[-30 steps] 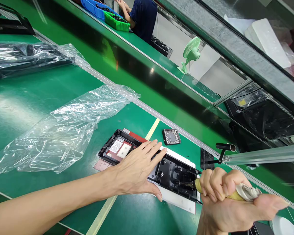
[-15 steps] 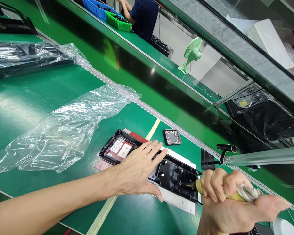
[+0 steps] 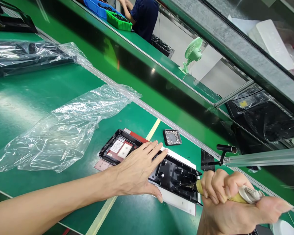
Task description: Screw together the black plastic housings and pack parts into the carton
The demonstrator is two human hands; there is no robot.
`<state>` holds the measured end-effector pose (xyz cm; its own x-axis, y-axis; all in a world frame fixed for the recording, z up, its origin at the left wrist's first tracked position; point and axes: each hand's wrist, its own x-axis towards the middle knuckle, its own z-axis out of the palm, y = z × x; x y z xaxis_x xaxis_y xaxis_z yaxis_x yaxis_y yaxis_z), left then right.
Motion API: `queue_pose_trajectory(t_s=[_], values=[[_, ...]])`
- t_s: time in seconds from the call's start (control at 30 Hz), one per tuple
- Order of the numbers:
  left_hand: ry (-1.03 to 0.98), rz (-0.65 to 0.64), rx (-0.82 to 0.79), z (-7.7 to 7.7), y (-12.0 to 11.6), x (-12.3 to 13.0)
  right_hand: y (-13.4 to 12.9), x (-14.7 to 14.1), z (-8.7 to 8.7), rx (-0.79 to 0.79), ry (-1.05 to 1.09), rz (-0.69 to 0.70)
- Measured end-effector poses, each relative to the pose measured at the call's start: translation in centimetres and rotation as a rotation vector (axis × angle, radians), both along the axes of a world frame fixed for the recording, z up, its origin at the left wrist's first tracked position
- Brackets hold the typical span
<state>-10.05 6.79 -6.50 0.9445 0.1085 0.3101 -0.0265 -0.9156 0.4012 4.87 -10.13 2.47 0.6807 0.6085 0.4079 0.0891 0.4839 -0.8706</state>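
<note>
My left hand [image 3: 139, 168] lies flat across the middle of a black plastic housing [image 3: 172, 173], fingers stretched out and thumb spread along its near side. Part of the housing is hidden under that hand. Closed around the yellow handle of a screwdriver [image 3: 199, 186] is my right hand [image 3: 225, 195]. The tool's thin shaft points into the right end of the housing, among its posts; I cannot make out what its tip touches. Whitish cloth or tape sticks out at the handle's rear. Beneath the housing lies a white fixture board [image 3: 183, 204].
Beyond the housing sits a small black tray [image 3: 172, 143] of tiny metal screws. Clear plastic bags [image 3: 71, 130] cover the left of the green table [image 3: 127, 215]. A metal post [image 3: 259, 158] stands at right. Across the line are a green fan [image 3: 193, 52] and a co-worker [image 3: 147, 19].
Hardly anything differs. My right hand and the screwdriver have shifted very slightly, with the tool still pointing into the same spot. My left hand stays where it was.
</note>
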Motion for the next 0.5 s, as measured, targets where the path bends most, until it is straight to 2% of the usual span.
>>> queue_pose_trajectory(t_s=[0.5], values=[[-0.008,-0.003,0.002,-0.08,0.06,0.05,-0.09,0.25,-0.04,-0.011,-0.006,0.001]])
